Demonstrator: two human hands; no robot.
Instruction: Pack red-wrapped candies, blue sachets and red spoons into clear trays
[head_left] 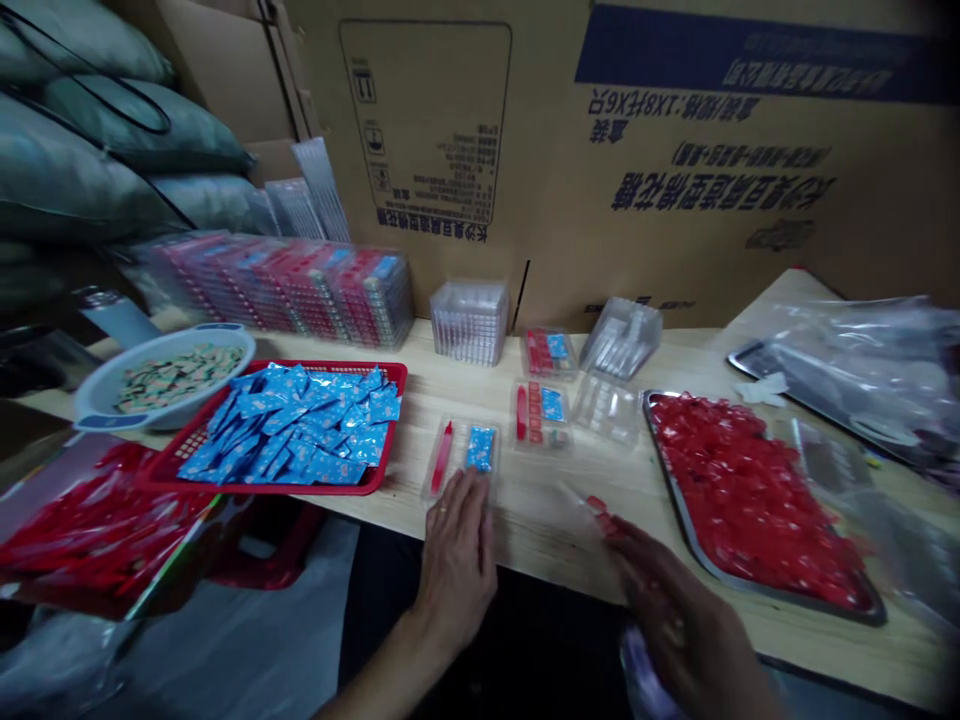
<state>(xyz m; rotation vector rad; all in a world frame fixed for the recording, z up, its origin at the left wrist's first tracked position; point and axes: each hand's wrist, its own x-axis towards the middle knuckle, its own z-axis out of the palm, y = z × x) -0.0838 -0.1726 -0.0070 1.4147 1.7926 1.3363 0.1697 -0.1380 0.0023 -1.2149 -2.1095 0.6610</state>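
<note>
A clear plastic tray (457, 432) lies in front of me, with a red tube (442, 460) on its left side and a blue sachet (481, 448) at its upper right. My left hand (459, 550) rests over the tray's near part, fingers stretched forward and the tips at the sachet's lower end; its thumb is hidden. To the right, my right hand (667, 600), smeared by motion, is closed on small red wrapped pieces (600, 512) above the table. Just beyond are two filled trays (541, 415), holding red pieces and blue sachets.
Blue sachets fill a red basket (396, 425); behind it stand a light-blue basin (90, 400) and stacked filled trays (285, 285). Empty clear trays (469, 320) are stacked centrally. A metal tray (697, 545) of red pieces lies right. Large cardboard (555, 190) forms the back.
</note>
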